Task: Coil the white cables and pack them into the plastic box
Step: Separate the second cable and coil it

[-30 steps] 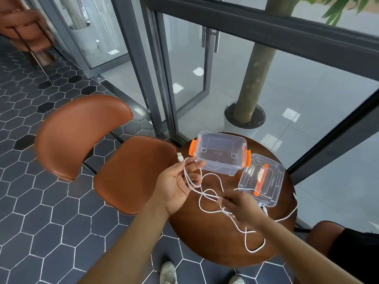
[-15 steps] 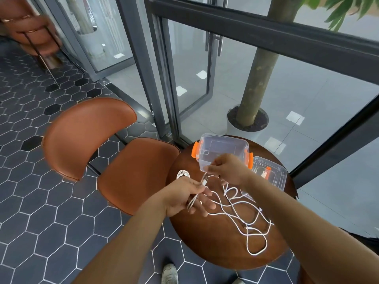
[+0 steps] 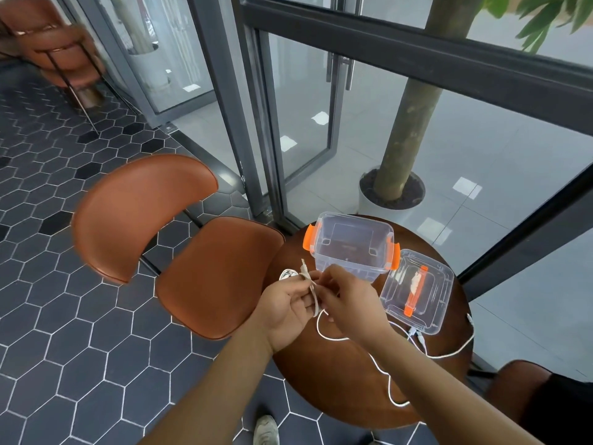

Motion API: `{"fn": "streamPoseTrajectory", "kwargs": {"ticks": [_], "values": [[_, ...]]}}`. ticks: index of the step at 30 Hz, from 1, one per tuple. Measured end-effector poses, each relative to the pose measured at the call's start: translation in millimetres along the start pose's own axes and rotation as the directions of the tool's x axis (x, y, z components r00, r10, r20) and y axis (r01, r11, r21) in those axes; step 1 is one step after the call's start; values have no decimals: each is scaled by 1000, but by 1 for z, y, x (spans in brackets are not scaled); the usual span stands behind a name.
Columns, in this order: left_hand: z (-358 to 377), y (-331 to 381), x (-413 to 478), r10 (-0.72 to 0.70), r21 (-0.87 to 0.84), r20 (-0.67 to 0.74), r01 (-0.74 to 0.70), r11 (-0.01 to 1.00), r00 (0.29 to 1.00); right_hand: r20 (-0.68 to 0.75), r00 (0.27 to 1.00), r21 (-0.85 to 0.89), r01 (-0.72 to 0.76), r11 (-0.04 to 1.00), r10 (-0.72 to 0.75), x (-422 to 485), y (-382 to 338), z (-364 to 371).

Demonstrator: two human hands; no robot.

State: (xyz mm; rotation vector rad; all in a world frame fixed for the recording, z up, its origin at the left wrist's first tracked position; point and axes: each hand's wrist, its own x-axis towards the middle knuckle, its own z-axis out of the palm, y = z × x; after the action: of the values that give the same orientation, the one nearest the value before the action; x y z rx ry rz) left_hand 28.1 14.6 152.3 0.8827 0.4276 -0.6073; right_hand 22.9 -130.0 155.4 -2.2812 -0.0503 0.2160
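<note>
A brown chair (image 3: 205, 277) is seen on hexagon-tiled floor (image 3: 64, 348), beside a round wooden worktop (image 3: 346, 380) by glass doors (image 3: 298, 101); loops of white cable (image 3: 389, 388) are gripped in the left hand (image 3: 288, 311) and pinched by the right hand (image 3: 349, 303), near the open plastic box (image 3: 351, 248); its lid (image 3: 420, 290) is laid rightwards.

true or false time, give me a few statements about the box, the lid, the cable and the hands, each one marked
1. The plastic box stands open with no cable inside. True.
2. The lid is clipped onto the box. False: it lies on the table beside the box.
3. The left hand and the right hand both hold the white cable. True.
4. The whole cable is wound up in the hands. False: a long stretch trails loose across the table.
</note>
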Motion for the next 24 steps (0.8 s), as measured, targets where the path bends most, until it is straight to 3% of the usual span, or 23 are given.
{"fn": "streamPoseTrajectory", "kwargs": {"ticks": [5,8,12,16,18,24], "values": [[3,1,2,68,-84,-128,-79,993,989,6,995,27,95,995,-96,-15,-6,-4],[5,12,1,88,-247,-139,-120,962,986,10,982,50,189,981,-190,-33,-7,-3],[2,21,-2,124,-291,-136,-160,943,983,47,963,159,256,954,-266,-36,20,5],[-1,25,-7,135,-340,-118,-167,926,984,197,940,-49,294,955,-279,-31,58,12],[-2,31,-12,160,-358,-86,-181,916,983,280,940,-83,228,970,-197,-33,71,14],[-8,33,-24,156,-254,8,-149,956,988,297,955,124,-70,990,30,-9,72,4]]}}
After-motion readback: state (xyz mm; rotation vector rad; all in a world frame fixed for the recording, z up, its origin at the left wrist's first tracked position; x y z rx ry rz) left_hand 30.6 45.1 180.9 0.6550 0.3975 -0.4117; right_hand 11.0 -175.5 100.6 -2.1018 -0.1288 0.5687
